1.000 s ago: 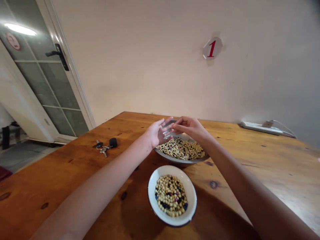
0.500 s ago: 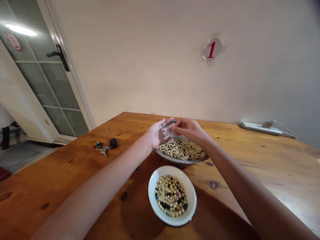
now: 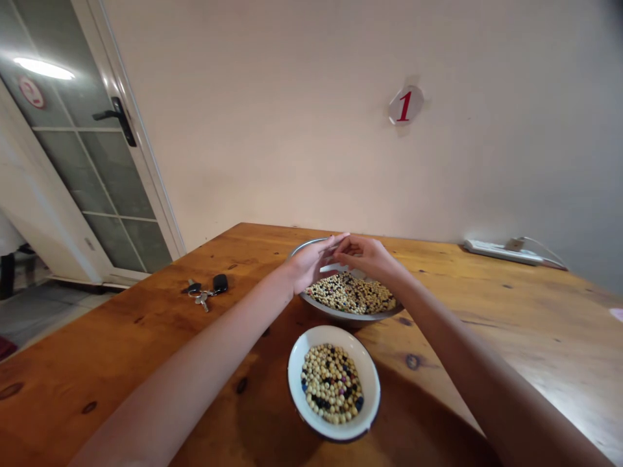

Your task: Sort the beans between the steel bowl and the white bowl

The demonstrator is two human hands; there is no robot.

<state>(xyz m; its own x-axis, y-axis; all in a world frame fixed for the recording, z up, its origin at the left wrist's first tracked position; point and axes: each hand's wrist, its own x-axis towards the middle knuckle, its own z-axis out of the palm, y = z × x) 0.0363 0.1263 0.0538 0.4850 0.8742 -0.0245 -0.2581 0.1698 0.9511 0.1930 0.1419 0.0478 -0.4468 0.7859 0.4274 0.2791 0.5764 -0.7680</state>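
A wide metal bowl (image 3: pixel 350 295) holds many small cream beads mixed with dark ones. Above its far left part is my left hand (image 3: pixel 311 261), palm turned inward, fingers stretched toward the right. My right hand (image 3: pixel 367 256) hovers over the same bowl, its thumb and fingertips pressed together close to the left fingers; anything between them is too small to make out. Nearer to me, a white bowl (image 3: pixel 372 389) contains cream, black and a few coloured beads. Neither hand touches the white bowl.
Keys with a black fob (image 3: pixel 220 283) lie on the wooden table (image 3: pixel 195 350) at the left. A white power strip (image 3: pixel 503 251) with a plug sits at the back right by the wall. A door (image 3: pixel 111 155) stands at the left.
My left hand has turned, its fingers now closer together and nearer to my right fingertips. My right hand has stayed almost in place. The view has shifted slightly.
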